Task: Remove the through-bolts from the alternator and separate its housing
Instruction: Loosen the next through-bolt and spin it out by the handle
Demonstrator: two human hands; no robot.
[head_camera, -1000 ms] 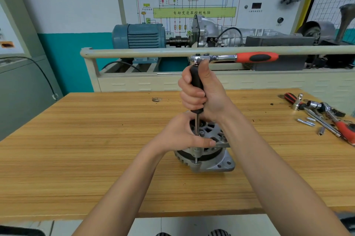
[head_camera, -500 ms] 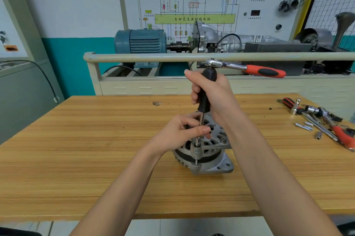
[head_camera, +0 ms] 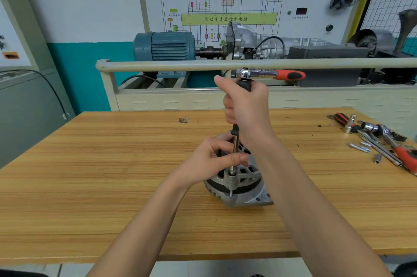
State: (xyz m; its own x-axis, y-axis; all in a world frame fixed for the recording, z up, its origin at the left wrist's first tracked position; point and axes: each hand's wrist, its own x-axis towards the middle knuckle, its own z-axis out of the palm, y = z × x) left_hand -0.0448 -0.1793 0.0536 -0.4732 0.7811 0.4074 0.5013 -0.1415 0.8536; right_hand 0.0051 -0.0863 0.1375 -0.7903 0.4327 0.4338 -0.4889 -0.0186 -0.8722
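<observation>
While alternator [head_camera: 237,183] sits mid-surface [head_camera: 90,175], right hand [head_camera: 246,107] grips upright driver handle [head_camera: 244,84], ratchet [head_camera: 270,74] on top; left hand [head_camera: 214,159] pinches shaft [head_camera: 235,152] above through-bolt [head_camera: 231,186]. Spare tools [head_camera: 381,139] far right.

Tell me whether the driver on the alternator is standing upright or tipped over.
Upright. The black-handled driver runs almost straight down from the right hand to a bolt on the grey alternator, steadied by the left hand.

An automotive training workshop: a wiring-diagram board [head_camera: 225,5] at upper centre, a blue motor [head_camera: 164,45] beneath it, tools [head_camera: 379,139] at right.
</observation>
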